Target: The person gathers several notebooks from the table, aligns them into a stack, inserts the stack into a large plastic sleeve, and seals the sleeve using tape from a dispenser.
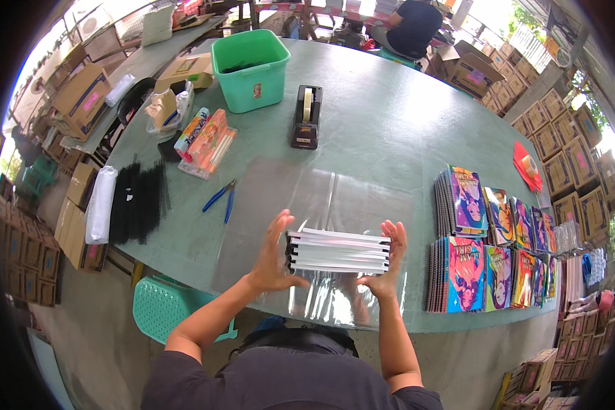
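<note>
A stack of several spiral notebooks (338,251) stands in front of me with its white page edges facing up and black coils at its left end. It rests on a clear plastic sheet (253,205) spread over the green table (369,102). Beside the stack's left end, my left hand (270,258) is open, thumb and fingers spread, with a small gap to the notebooks. My right hand (387,263) is at the right end, fingers stretched and thumb apart, close against the notebooks or touching them.
Notebook piles with colourful covers (465,273) line the right side. Blue-handled pliers (220,201) lie left of the sheet. Beyond are a tape dispenser (307,117), a green bin (251,75) and a clear box of small items (208,147). Black coils (140,201) and a white roll (101,205) lie left.
</note>
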`<state>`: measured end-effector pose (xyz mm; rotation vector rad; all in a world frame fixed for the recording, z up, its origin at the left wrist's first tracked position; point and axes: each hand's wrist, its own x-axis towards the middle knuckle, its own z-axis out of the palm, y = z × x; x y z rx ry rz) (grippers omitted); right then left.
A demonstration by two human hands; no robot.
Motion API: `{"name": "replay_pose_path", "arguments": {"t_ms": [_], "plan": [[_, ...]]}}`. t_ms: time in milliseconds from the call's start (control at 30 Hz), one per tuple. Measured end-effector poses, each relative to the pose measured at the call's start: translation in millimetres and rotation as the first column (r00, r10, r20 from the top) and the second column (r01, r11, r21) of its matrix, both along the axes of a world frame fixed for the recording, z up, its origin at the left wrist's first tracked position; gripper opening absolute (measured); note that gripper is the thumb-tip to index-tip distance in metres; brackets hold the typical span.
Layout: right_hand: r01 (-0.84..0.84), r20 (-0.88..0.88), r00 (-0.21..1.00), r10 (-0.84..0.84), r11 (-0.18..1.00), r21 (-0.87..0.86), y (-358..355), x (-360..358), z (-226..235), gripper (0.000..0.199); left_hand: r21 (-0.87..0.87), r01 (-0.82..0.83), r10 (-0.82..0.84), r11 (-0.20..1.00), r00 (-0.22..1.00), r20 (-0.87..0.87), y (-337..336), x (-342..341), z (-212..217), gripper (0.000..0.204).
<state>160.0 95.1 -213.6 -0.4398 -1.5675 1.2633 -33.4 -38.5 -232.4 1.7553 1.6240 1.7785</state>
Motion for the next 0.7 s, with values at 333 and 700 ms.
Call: {"name": "replay_pose_path", "arguments": {"t_ms": [333, 700], "plan": [[-0.069, 0.1, 0.992, 0.073, 0.997, -0.038, -10, -5, -2, 0.119, -0.201, 0.155, -0.131, 0.967, 0.983, 0.13, -21, -18, 9, 0.117], [-0.019, 0.352, 0.936, -0.01, 0.997, 0.078, -9, 10, -14, 0.099, -0.538, 0.269, -0.155, 0.799, 0.956, 0.248, 0, -11, -56, 0.09]]}}
